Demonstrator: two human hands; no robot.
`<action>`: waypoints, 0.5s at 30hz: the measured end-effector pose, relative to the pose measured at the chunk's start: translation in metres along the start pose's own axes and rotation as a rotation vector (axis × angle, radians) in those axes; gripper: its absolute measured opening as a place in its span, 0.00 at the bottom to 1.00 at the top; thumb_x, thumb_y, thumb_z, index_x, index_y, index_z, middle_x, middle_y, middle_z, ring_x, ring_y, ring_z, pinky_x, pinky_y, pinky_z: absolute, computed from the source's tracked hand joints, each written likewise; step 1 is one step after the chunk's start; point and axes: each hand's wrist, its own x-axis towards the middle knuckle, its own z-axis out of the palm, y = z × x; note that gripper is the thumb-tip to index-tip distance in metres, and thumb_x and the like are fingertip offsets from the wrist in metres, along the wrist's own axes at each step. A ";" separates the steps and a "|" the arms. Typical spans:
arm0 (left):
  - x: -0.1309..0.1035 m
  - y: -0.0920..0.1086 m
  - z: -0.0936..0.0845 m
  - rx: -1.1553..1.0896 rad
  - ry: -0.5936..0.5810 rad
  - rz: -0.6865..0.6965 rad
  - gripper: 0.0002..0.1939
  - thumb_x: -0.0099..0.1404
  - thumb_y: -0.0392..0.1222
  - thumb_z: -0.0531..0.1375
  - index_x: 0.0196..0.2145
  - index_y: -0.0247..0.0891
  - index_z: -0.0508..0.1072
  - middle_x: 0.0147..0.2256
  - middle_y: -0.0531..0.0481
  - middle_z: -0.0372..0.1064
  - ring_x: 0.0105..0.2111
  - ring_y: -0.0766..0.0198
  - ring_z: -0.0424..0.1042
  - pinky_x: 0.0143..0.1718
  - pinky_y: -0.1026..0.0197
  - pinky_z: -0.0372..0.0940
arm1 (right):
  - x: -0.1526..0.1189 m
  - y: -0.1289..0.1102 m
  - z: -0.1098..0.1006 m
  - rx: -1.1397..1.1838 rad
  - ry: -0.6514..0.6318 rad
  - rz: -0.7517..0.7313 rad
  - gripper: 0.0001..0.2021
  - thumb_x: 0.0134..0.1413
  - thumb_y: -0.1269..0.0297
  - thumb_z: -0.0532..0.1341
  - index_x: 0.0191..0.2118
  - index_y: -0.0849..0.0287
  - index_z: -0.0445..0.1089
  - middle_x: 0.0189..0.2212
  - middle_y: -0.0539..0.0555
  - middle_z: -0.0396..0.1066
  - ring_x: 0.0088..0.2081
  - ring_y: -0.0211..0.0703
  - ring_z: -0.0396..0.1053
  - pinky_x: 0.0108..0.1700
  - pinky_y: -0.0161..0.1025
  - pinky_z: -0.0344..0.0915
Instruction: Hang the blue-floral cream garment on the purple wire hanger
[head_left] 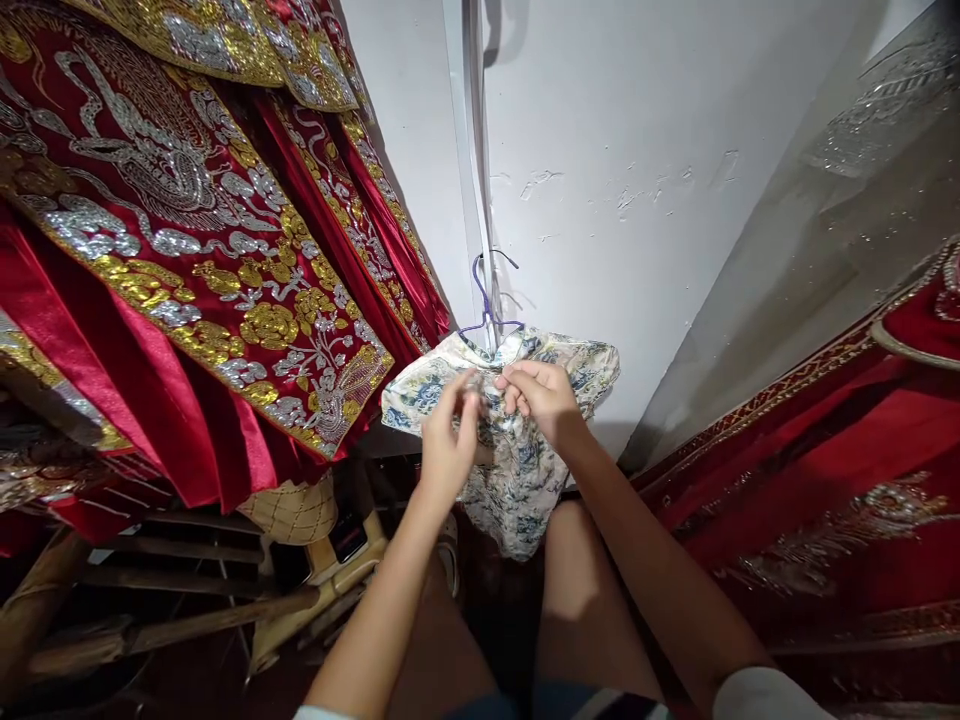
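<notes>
A pale garment with a blue floral print (529,470) hangs on a purple hanger (486,308) against the white wall. At its upper front, just under the neckline, are both of my hands. My left hand (452,425) has its thumb and index finger raised toward the collar; the fingertips are blurred, and whatever lies between them cannot be made out. Close beside it on the right, my right hand (541,393) pinches at the front of the garment with fingers bent. What its fingertips hold is too small to tell.
Red cloths with gold and silver sequins (277,300) hang at the left. Below them stand a bamboo chair (322,590) and a woven basket (296,510). More red embroidered fabric (847,480) fills the right side. A narrow white strip (469,120) runs down the wall (615,130).
</notes>
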 end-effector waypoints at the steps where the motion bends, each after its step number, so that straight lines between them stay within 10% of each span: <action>1: 0.016 0.007 -0.003 0.034 -0.007 0.070 0.17 0.74 0.41 0.53 0.57 0.40 0.70 0.38 0.48 0.75 0.36 0.62 0.73 0.41 0.61 0.65 | -0.001 -0.001 -0.001 -0.016 -0.005 -0.015 0.14 0.56 0.55 0.62 0.26 0.60 0.71 0.13 0.47 0.65 0.15 0.32 0.53 0.20 0.33 0.48; 8: 0.063 0.021 -0.008 0.264 0.063 0.355 0.10 0.72 0.40 0.56 0.36 0.36 0.76 0.34 0.47 0.75 0.37 0.60 0.73 0.44 0.58 0.64 | 0.004 0.025 -0.004 -0.171 0.004 -0.058 0.14 0.57 0.56 0.59 0.25 0.58 0.69 0.14 0.45 0.61 0.18 0.35 0.55 0.23 0.35 0.50; 15: 0.068 -0.055 -0.058 -0.547 0.735 -0.437 0.07 0.73 0.34 0.55 0.35 0.35 0.71 0.26 0.58 0.66 0.27 0.73 0.66 0.38 0.67 0.64 | -0.029 0.070 -0.005 -0.251 -0.028 0.070 0.15 0.55 0.59 0.57 0.19 0.56 0.65 0.13 0.45 0.59 0.18 0.37 0.56 0.25 0.36 0.51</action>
